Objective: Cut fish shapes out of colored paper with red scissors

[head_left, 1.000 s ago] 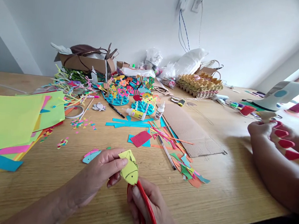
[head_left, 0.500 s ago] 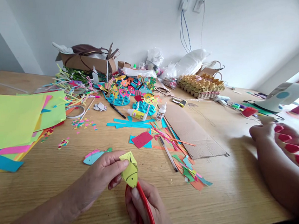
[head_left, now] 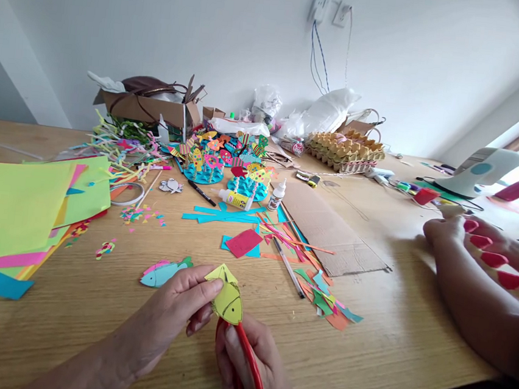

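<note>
A yellow paper fish (head_left: 231, 305) is held above the bench (head_left: 90, 331), toward its near edge, pinched in the left hand (head_left: 192, 295); red scissors (head_left: 251, 361) are grasped in the right hand (head_left: 271, 361), their blades out of sight. The head appears trimmed to a curve, while the tail end, angular past the pen lines, seems uncut. Just beyond the left hand, a blue fish (head_left: 160, 275) is seen already cut out. Toward the far edge, finished-looking fish (head_left: 197, 159) are mounted on turquoise bases (head_left: 212, 179). Lettering on a yellow-labelled bottle (head_left: 237, 200) and a white bottle (head_left: 277, 196) cannot be read.
</note>
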`<state>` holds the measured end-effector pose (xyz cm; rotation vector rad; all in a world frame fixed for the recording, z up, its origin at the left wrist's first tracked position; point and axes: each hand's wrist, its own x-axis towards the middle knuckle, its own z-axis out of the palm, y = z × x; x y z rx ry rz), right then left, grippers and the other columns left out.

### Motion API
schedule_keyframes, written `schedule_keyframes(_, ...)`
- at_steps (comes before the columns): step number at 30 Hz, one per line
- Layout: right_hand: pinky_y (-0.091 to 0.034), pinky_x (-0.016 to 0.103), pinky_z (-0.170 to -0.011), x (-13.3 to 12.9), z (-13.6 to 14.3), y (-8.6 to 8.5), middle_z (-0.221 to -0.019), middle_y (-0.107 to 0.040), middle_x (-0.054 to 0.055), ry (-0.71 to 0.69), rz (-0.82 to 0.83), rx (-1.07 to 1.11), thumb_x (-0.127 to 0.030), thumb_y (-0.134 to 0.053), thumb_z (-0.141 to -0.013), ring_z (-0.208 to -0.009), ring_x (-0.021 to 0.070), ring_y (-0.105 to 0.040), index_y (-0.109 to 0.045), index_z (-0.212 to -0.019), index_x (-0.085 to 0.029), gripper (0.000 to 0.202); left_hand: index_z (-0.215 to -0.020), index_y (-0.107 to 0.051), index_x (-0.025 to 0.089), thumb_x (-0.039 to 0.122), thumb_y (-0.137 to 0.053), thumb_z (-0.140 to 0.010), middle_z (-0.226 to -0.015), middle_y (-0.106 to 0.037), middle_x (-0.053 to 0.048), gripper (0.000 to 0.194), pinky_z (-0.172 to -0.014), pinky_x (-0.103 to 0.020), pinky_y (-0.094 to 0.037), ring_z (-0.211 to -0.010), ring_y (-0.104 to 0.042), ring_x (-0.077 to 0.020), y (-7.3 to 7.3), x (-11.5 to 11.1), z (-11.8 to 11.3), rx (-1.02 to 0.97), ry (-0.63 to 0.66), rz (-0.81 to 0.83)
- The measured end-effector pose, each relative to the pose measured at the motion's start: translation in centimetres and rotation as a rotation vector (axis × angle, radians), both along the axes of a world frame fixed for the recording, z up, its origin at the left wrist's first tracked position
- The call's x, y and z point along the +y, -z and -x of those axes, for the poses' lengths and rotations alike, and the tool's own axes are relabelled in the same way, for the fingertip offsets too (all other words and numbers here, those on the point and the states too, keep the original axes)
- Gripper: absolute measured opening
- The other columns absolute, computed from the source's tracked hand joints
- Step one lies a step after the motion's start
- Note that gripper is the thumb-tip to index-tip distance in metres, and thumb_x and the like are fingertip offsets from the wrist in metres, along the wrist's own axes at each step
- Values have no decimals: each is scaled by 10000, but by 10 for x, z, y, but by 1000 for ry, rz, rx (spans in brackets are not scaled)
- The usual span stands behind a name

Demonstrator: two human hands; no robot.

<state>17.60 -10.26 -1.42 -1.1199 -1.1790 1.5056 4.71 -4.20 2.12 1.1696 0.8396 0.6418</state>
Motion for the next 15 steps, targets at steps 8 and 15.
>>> schedule_keyframes(8,-225,160,-302,0,2,4,-450,-340,-68,47,-18,-59,-762,-409,-705,-337,43,-279,-410,-579,-185,591,-617,-469,184,376,-524,-793,-488,-386,66,266,-438,-204,-252,-459,-296,-82,-4,-2,-2,-20,-20,37)
schedule_keyframes(15,-235,166,-334,0,0,9,-484,-343,-54,42,-68,-114,-720,-379,-764,-384,57,-295,-410,-591,-185,563,-628,-474,183,365,-512,-806,-494,-386,66,258,-440,-204,-250,-461,-295,-80,-2,-2,-2,-19,-12,31)
